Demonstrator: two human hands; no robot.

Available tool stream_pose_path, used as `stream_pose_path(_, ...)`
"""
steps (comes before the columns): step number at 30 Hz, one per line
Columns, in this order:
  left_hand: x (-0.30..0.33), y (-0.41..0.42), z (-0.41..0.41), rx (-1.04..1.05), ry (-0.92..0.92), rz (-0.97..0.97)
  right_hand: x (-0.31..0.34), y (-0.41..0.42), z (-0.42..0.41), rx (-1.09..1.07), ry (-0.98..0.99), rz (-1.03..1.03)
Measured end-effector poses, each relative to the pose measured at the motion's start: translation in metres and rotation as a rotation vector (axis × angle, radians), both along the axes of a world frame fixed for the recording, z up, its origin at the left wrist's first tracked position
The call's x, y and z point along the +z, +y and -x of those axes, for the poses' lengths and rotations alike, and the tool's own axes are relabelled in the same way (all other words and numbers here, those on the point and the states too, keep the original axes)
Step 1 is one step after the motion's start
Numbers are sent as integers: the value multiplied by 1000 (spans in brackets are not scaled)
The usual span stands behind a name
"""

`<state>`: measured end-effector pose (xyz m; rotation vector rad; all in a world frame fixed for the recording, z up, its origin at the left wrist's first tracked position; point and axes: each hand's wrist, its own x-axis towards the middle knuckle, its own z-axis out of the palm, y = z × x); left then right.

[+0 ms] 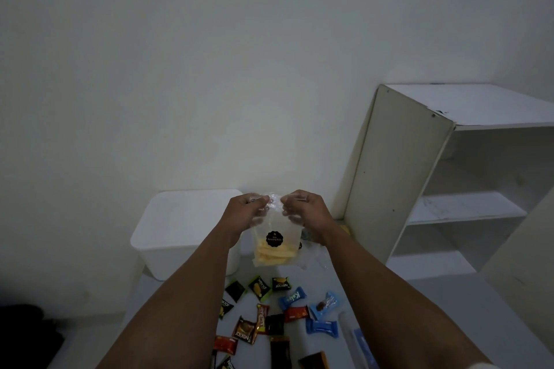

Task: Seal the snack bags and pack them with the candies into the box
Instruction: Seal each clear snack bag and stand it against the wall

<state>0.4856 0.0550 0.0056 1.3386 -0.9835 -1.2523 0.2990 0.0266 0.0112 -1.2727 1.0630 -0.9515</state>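
A clear snack bag point(273, 244) with a round black label and yellow chips inside hangs upright in the air before me. My left hand point(245, 210) pinches the left part of its top edge. My right hand point(305, 207) pinches the right part of the same edge. Below the bag, several wrapped candies point(278, 313) in black, green, red and blue wrappers lie scattered on the white surface. The white box point(183, 231) stands behind my left forearm, at the wall.
A white shelf unit point(443, 177) with open shelves stands to the right against the wall. Another clear bag point(311, 244) lies partly hidden behind my right wrist. A dark object point(27, 335) sits at the lower left edge.
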Motion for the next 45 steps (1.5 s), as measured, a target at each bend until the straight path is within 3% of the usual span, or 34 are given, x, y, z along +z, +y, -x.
stream_pose_path(23, -16, -78, 109, 148, 39, 8, -10, -84, 130, -74, -102, -108)
stream_pose_path(45, -30, -73, 156, 182, -44, -79, -34, -109, 174, 139, 213, 24)
